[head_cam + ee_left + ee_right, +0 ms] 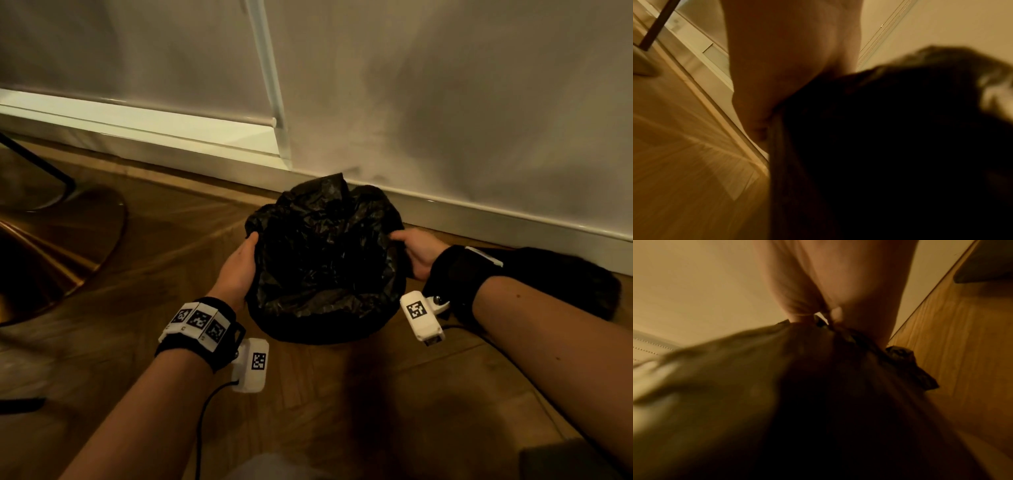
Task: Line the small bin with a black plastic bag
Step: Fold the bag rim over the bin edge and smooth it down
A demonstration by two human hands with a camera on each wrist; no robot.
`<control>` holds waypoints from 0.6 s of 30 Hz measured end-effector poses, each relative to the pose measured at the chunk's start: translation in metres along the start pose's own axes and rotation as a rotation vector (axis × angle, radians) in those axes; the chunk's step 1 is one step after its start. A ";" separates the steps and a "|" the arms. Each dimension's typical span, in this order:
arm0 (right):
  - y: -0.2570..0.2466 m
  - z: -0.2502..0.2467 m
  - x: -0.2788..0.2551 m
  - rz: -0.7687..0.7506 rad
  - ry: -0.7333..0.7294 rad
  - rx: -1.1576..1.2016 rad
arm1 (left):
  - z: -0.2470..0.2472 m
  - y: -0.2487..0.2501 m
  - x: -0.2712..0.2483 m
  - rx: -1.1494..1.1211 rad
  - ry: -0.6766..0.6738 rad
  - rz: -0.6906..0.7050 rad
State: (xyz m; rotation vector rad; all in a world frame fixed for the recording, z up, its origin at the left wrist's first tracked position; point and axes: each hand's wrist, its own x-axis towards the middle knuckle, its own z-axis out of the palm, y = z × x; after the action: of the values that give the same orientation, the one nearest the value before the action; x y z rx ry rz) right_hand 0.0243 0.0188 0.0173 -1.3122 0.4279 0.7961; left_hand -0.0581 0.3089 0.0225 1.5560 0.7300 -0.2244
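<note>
A small dark bin stands on the wooden floor close to the wall. A crumpled black plastic bag fills its mouth and bulges above the rim at the back. My left hand holds the bag's edge at the left side of the rim, thumb on top, fingers hidden beneath. My right hand pinches the bag's edge at the right side. In the right wrist view, thumb and fingers of my right hand pinch gathered bag plastic. The left wrist view shows my left hand against the blurred dark bag.
A white skirting board runs just behind the bin. At the left lies a gold round chair base with a dark leg. A dark fuzzy object lies behind my right wrist. Bare wooden floor stretches in front.
</note>
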 end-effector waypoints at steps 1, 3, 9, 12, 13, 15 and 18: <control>0.001 -0.002 0.000 0.015 0.003 -0.026 | 0.000 -0.003 0.000 -0.003 0.014 0.005; 0.000 -0.002 -0.001 0.038 0.006 -0.075 | 0.001 -0.004 -0.002 0.021 0.036 0.042; -0.012 -0.002 0.008 -0.054 0.030 -0.084 | 0.000 0.004 -0.007 -0.121 -0.103 0.033; -0.008 -0.005 0.006 -0.036 -0.075 -0.128 | -0.003 0.003 -0.007 -0.062 -0.178 0.054; -0.005 -0.007 0.006 -0.009 -0.134 -0.148 | -0.005 0.003 -0.008 -0.058 -0.181 0.050; -0.003 -0.010 0.002 0.033 -0.226 -0.187 | -0.010 0.004 -0.008 -0.013 -0.175 0.059; -0.009 -0.013 -0.006 0.093 -0.195 -0.110 | -0.016 0.011 -0.009 0.021 -0.170 0.055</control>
State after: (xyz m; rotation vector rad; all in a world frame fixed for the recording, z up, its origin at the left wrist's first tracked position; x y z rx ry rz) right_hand 0.0286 0.0046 0.0245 -1.3082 0.2941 1.0275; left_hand -0.0638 0.3220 0.0387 1.5540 0.5522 -0.3200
